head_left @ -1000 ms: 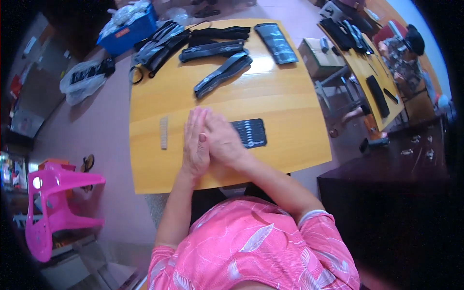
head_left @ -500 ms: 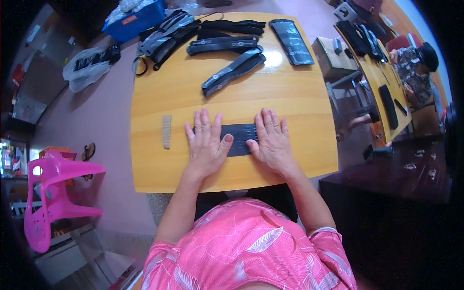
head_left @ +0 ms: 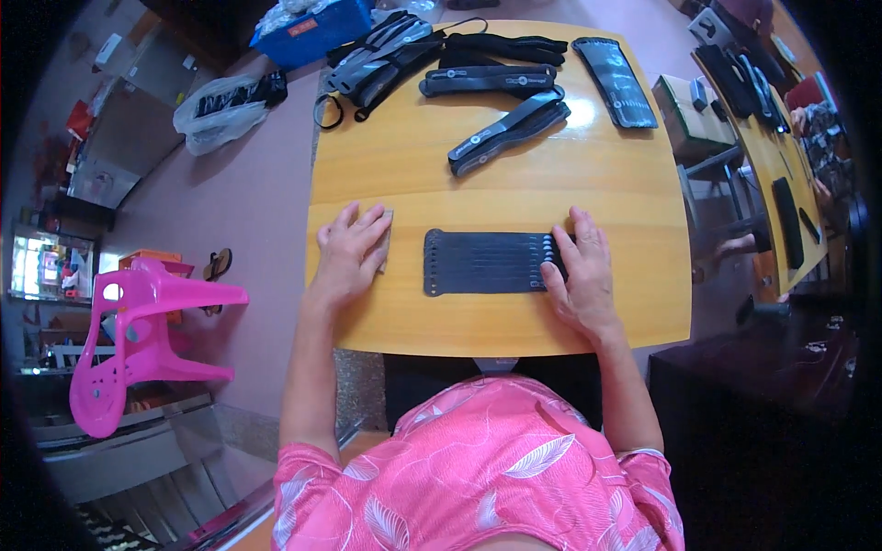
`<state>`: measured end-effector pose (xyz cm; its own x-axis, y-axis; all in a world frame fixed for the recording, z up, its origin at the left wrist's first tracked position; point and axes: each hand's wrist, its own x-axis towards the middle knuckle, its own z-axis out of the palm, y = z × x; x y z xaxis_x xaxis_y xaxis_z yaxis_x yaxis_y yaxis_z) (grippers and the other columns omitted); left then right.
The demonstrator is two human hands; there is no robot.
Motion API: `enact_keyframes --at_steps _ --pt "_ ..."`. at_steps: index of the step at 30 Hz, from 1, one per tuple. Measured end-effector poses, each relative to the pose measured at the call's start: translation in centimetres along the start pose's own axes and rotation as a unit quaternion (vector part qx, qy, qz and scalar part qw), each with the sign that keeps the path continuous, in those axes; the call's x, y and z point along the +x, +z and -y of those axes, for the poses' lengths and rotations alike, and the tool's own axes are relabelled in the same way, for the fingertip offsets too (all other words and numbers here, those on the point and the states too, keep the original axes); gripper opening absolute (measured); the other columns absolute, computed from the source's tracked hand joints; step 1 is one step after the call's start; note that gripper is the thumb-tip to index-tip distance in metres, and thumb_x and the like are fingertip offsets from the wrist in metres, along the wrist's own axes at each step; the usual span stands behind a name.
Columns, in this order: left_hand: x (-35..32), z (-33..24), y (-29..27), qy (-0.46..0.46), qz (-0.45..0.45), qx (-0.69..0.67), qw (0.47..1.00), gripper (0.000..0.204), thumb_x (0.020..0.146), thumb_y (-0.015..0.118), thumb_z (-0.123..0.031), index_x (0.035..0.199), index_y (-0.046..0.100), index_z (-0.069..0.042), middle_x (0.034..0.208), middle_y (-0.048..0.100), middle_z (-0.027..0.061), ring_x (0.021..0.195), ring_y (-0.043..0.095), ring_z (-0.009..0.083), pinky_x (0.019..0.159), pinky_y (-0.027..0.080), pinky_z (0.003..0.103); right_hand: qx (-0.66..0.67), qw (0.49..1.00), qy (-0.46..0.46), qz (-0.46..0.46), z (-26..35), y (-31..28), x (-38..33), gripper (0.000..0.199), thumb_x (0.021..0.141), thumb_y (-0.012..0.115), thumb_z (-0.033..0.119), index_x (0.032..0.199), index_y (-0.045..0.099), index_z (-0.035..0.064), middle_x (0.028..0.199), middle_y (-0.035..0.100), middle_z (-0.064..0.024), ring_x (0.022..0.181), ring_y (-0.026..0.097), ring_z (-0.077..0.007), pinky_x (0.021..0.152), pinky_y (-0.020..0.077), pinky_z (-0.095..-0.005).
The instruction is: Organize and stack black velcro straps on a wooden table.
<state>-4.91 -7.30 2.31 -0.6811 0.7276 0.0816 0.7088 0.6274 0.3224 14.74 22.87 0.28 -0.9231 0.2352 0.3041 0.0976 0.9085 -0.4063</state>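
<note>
A row of flat black strips [head_left: 482, 263], side by side with pale marks near the right end, lies on the wooden table in front of me. My right hand [head_left: 583, 275] rests on its right end, fingers extended and thumb at the edge. Over at the table's left side, my left hand [head_left: 352, 250] is on a narrow tan strip [head_left: 385, 241]. Its fingers are stretched and slightly apart, covering most of that strip; whether they grip it is hidden.
Along the far side of the table [head_left: 514, 321] lie bundled black-and-grey straps [head_left: 510, 131] and a dark flat packet [head_left: 616, 83]. A blue crate [head_left: 312, 37] and a plastic bag [head_left: 225, 115] are beyond. A pink stool [head_left: 138, 321] stands left. Another person works at a table on the right.
My left hand has left the black strips and moved left onto the tan strip. My right hand stays at their right end. The whole view has shifted.
</note>
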Motion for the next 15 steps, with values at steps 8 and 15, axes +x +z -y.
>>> enact_keyframes --at_steps 8,15 --pt "-2.9 -4.5 2.0 -0.007 -0.026 -0.038 0.999 0.050 0.084 0.068 -0.020 0.131 0.057 -0.009 0.143 0.051 0.0080 0.137 0.035 0.0339 0.106 0.020 0.057 -0.017 1.000 0.004 0.007 0.0 0.4 0.0 0.051 0.085 0.066 0.026 0.127 0.057 -0.0010 0.144 0.043 -0.0236 0.137 0.036 -0.0399 0.114 0.0233 -0.0523" --pt "-2.6 -4.2 2.7 0.006 -0.043 -0.067 0.997 0.046 0.086 0.066 -0.021 0.130 0.058 -0.009 0.143 0.051 0.0095 0.136 0.034 0.0371 0.105 0.020 0.055 -0.020 1.000 0.001 0.006 0.2 0.4 0.3 0.051 0.085 0.065 0.026 0.127 0.057 -0.0013 0.142 0.044 -0.0229 0.136 0.037 -0.0395 0.114 0.0239 -0.0527"
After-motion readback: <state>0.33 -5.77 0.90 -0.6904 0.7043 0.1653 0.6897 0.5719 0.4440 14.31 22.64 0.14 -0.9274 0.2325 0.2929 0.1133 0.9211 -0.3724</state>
